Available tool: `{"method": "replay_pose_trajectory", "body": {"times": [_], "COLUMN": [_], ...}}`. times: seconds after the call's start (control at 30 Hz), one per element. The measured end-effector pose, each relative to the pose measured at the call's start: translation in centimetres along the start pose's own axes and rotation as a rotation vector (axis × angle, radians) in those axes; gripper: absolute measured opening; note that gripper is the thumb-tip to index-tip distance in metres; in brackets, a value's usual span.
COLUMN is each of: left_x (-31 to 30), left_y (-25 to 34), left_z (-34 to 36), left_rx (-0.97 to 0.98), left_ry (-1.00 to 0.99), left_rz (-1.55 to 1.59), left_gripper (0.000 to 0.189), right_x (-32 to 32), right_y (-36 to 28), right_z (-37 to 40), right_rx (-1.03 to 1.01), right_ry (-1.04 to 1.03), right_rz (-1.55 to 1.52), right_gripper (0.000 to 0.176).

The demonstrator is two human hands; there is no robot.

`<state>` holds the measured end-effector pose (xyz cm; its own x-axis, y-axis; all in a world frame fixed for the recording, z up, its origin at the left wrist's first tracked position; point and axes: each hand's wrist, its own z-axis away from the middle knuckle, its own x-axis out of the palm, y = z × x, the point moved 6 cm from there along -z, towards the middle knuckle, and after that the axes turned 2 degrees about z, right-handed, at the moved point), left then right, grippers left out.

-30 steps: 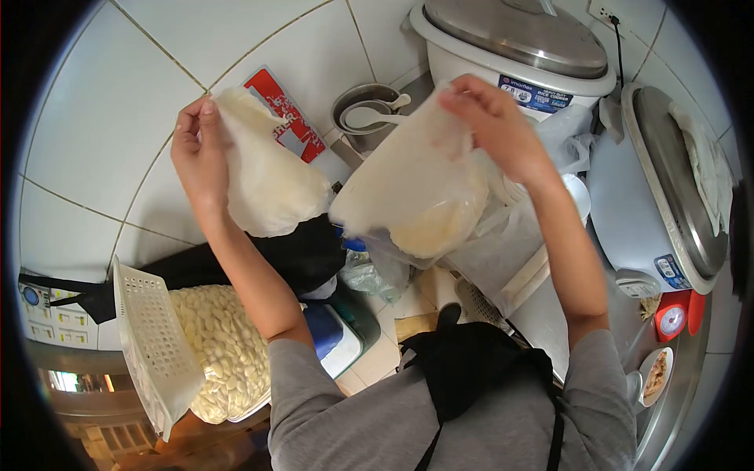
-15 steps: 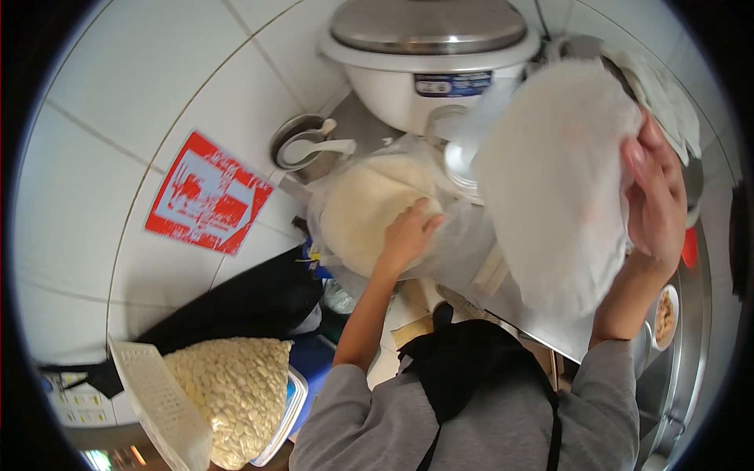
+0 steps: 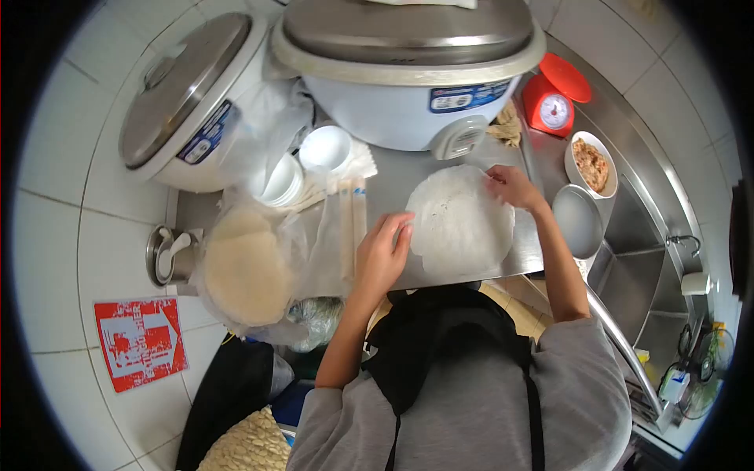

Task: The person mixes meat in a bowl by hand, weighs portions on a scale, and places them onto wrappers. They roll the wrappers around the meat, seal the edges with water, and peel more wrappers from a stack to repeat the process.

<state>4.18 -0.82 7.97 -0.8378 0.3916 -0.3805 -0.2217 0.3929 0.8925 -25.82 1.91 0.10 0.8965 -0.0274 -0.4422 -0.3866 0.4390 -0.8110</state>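
Note:
A thin round white sheet lies on the steel counter in front of me. My left hand touches its left edge, with the fingers close together at the rim. At the upper right edge, my right hand has its fingers pinched on the sheet. To the left, a stack of similar round sheets sits in a clear plastic bag. Two pale sticks lie between the stack and my left hand.
Two large lidded cookers stand behind. White bowls sit near them. At the right are a red scale, a bowl of filling, a round pan and a steel sink.
The view has swung right. The white sheet, earlier raised in my right hand, now lies on the counter. My left hand has left the bagged stack and moved to the sheet.

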Motion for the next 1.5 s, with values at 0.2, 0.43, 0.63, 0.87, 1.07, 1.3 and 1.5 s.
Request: {"method": "replay_pose_trajectory", "body": {"times": [0.2, 0.43, 0.63, 0.87, 1.07, 1.3, 1.5], "left_x": [7.5, 9.6, 13.6, 11.5, 7.8, 9.1, 10.7], "left_y": [-5.8, -6.6, -2.3, 1.5, 3.3, -2.9, -3.9], "left_z": [-4.7, -6.2, -9.4, -8.3, -6.3, -7.9, 0.6], "left_rx": [0.058, 0.036, 0.277, 0.216, -0.162, -0.170, 0.111], "left_ry": [-0.130, -0.148, -0.245, -0.530, -0.499, -0.294, -0.253], "left_rz": [-0.411, -0.487, -0.385, -0.337, -0.033, 0.007, -0.223], "left_gripper": [0.030, 0.045, 0.054, 0.028, 0.027, 0.047, 0.032], "right_x": [-2.1, -3.5, -2.3, -1.2, -3.8, -6.6, -3.0], "right_y": [2.0, 3.6, 0.5, -0.2, -1.4, 0.5, 3.8], "right_z": [1.0, 3.2, 4.5, 9.5, 12.3, 5.0, 10.6], "right_rx": [-0.227, -0.063, -0.330, -0.229, -0.231, -0.232, -0.366], "right_ry": [0.183, 0.092, 0.012, -0.050, -0.173, 0.047, 0.570], "right_rz": [0.234, 0.177, 0.068, -0.096, -0.468, -0.096, 0.380], "right_gripper": [0.028, 0.031, 0.034, 0.054, 0.033, 0.039, 0.024]}}
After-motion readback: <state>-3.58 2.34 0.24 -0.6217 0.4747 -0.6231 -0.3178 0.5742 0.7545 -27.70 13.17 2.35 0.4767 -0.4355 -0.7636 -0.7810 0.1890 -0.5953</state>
